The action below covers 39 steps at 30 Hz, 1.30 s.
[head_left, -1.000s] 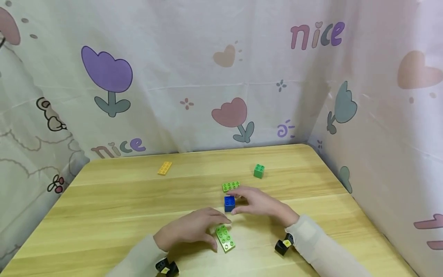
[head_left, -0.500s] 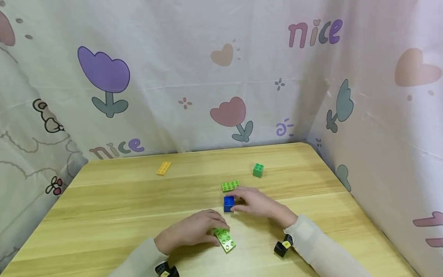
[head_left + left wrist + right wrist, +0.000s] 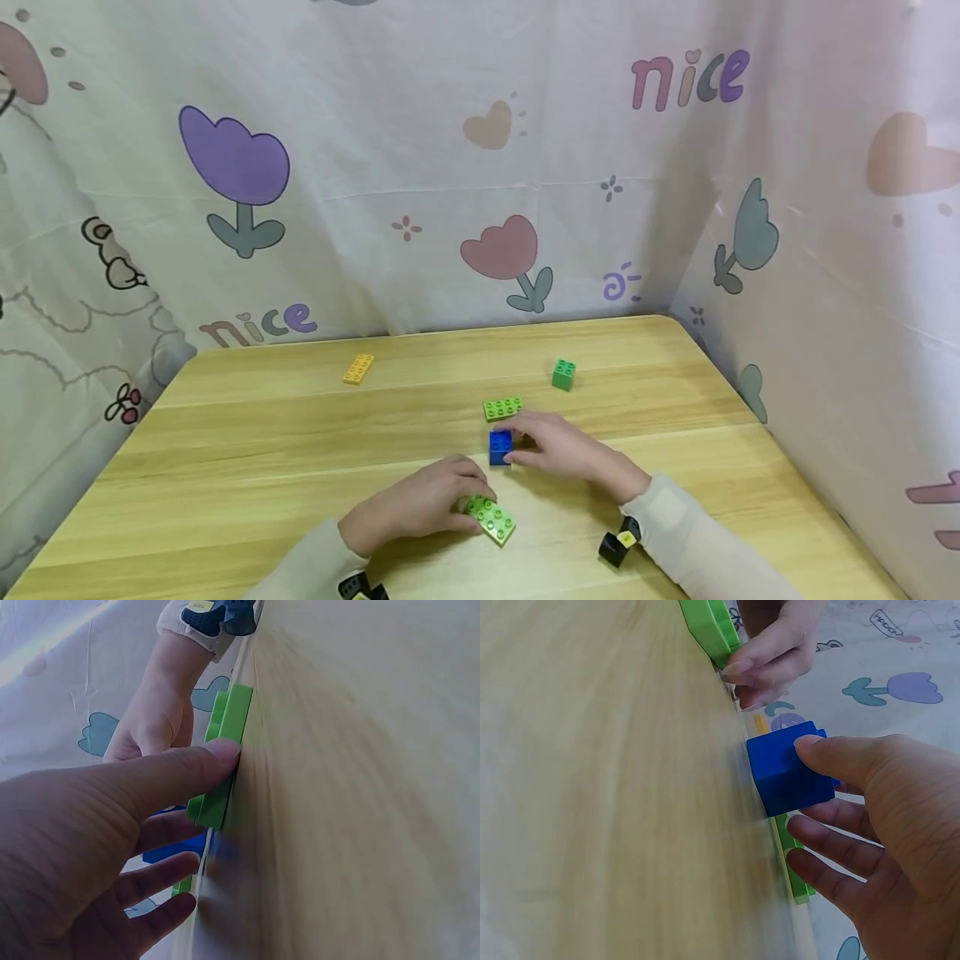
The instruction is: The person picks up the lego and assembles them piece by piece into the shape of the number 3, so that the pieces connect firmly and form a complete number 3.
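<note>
Near the front of the wooden table, my left hand [image 3: 431,500] pinches a light green building brick [image 3: 495,523] of two stud rows between thumb and fingers. The left wrist view shows the thumb on the side of that brick [image 3: 229,784]. Farther up, my right hand [image 3: 562,446] pinches a small blue building brick [image 3: 500,450], with studs facing up. In the right wrist view the thumb presses one side of the blue brick [image 3: 787,769] and fingertips are partly hidden behind it. Just beyond lies a second light green brick [image 3: 502,407], close to the right fingertips.
On the wooden table [image 3: 262,433] a yellow flat brick [image 3: 358,368] lies at the back left. A small darker green brick [image 3: 564,374] stands at the back right. A printed curtain [image 3: 360,167] hangs behind the table and at its sides.
My left hand has lowered onto the near light green brick, taken hold of it and turned it slightly. My right fingers have closed in on the blue brick, which stays about where it was.
</note>
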Tool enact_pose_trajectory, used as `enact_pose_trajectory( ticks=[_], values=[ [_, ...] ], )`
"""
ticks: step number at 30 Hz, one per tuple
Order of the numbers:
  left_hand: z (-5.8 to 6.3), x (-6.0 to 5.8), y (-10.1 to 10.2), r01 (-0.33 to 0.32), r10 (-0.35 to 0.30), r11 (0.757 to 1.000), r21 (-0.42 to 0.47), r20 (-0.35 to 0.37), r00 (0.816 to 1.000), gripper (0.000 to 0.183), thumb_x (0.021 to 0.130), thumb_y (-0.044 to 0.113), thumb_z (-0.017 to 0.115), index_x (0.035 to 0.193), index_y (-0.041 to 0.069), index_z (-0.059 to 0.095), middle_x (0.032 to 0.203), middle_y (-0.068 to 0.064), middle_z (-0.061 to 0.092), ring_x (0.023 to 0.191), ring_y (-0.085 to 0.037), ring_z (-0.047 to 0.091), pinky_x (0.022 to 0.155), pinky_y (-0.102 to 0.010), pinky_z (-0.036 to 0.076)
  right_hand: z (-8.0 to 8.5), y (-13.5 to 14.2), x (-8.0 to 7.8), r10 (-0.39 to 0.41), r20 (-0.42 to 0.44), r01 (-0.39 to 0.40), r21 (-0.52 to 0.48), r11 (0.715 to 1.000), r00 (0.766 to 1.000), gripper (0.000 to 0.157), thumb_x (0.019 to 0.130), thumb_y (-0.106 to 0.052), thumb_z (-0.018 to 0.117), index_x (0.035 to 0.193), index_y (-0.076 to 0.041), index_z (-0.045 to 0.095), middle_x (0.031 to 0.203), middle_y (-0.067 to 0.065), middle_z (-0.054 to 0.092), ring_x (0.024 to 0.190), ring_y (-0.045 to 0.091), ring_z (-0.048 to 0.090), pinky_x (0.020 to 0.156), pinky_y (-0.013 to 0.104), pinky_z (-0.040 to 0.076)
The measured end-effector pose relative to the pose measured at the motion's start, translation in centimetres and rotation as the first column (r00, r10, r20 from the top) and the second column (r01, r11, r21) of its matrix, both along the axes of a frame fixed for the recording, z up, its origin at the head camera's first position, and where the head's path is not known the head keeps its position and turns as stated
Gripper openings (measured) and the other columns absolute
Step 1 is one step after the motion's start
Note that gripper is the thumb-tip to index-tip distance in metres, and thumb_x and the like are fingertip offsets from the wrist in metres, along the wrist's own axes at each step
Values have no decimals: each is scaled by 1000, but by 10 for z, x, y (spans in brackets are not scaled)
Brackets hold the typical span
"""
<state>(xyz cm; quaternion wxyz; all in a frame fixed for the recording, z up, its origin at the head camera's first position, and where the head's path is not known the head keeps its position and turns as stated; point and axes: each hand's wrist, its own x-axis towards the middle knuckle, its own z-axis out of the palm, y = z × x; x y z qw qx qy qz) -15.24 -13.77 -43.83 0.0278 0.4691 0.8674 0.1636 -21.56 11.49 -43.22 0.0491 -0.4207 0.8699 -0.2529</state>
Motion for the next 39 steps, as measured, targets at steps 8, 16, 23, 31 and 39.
enact_pose_trajectory(
  ticks=[8,16,23,31,39],
  values=[
    [-2,-1,1,-101,101,995,4,39,994,37,88,43,71,117,21,70,112,10,60,107,-9,52,94,-29,45,0,0,1,0,-4,0,-11,1000,1000,47,97,-30,64,139,-13,53,120,-3,60,104,11,60,88,29,50],
    [-5,-5,1,-171,170,985,24,50,984,36,85,41,75,113,18,71,108,9,60,100,-6,53,90,-28,46,-2,0,1,-25,-6,25,-28,999,1000,47,97,-29,64,140,-13,53,119,-2,61,102,11,60,86,28,51],
    [-7,-6,1,-257,254,966,38,66,965,38,84,43,76,111,18,71,104,9,60,96,-7,52,86,-29,47,0,1,2,-44,-2,43,-61,997,999,46,97,-26,64,139,-12,53,121,-1,60,103,14,62,85,27,51],
    [-13,-9,0,-315,311,947,70,58,949,37,83,46,76,110,20,70,105,9,60,99,-10,52,88,-34,47,6,1,5,-46,22,48,-92,995,999,44,97,-25,63,139,-13,53,122,-2,59,104,15,61,86,27,51],
    [-18,-11,-1,-370,368,924,97,46,929,37,83,46,76,108,19,69,105,9,58,98,-11,50,87,-35,47,13,0,11,-55,2,55,-126,991,998,44,95,-22,66,136,-11,54,116,-4,60,101,15,61,84,29,52]
  ],
)
